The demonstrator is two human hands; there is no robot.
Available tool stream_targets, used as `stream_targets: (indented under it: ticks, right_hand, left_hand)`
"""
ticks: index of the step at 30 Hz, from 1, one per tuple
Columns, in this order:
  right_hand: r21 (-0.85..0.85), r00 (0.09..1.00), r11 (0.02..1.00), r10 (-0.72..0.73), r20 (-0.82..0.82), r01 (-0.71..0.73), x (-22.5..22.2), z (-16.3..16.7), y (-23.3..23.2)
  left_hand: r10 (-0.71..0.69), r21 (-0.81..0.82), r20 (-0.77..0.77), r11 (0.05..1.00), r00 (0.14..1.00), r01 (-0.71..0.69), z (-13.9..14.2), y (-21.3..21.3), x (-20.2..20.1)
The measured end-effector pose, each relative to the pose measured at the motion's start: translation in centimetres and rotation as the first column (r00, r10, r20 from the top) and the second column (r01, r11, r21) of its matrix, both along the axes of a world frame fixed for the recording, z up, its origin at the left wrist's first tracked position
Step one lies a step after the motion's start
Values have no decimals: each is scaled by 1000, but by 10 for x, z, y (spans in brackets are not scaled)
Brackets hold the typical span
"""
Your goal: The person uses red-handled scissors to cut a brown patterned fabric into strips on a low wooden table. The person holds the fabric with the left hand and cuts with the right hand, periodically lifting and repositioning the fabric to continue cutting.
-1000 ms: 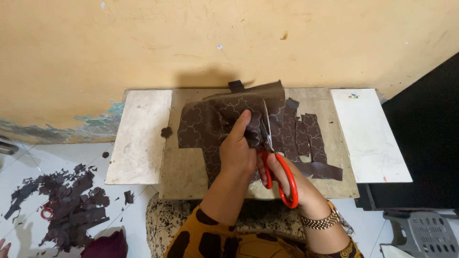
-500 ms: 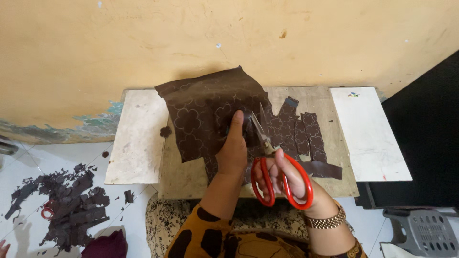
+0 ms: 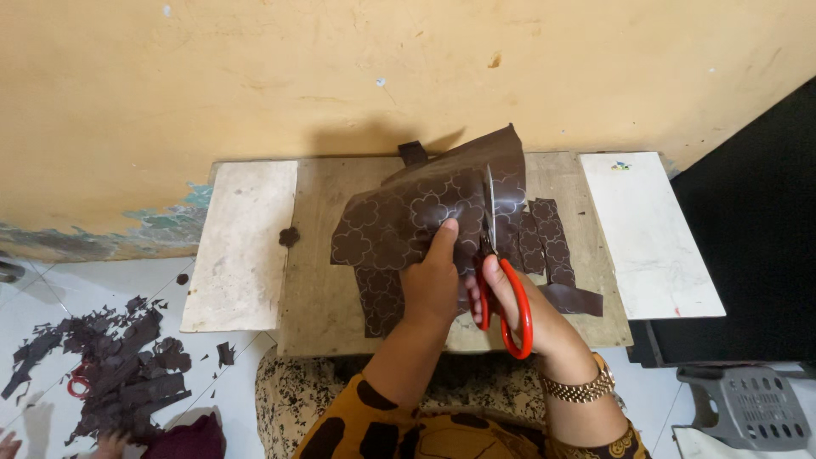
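Leather sheet (image 3: 408, 223) lies on the wooden board (image 3: 327, 297), lower than half a second ago. Left hand (image 3: 432, 285) pinches it; right hand (image 3: 518, 302) has closed the red scissors (image 3: 497, 272), advancing the cut.

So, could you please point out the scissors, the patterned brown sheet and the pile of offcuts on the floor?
scissors (image 3: 503, 306): head view, on the red handle loop.
patterned brown sheet (image 3: 399, 217): head view, on its left half.
pile of offcuts (image 3: 119, 361): head view, on the heap's middle.
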State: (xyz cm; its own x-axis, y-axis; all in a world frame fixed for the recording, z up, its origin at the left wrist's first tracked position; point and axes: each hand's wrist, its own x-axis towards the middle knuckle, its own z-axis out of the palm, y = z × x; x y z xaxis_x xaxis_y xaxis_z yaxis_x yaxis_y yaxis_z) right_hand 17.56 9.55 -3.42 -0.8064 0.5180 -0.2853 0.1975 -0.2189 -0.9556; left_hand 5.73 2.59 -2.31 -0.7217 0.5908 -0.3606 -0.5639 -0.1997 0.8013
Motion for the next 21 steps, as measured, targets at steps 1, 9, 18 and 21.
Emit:
stream_targets:
  ticks: [1,9,18,21]
  right_hand:
    - [17,1000,1000,-3,10,3,1,-3,2]
    - [123,998,990,-67,16,64,6,-13,7]
    - [152,992,988,-18,-125,37,23,9,12]
    - [149,988,988,-5,-153,28,28,17,13]
  left_hand:
    - [-25,-47,15,999,1000,26,2,-1,1]
    - [-102,-67,-38,993,994,100,8,-4,9]
    - [-341,58,-659,865,670,498,-9,-22,-22]
    - [-538,235,-480,682,693,692,-10,-37,-39]
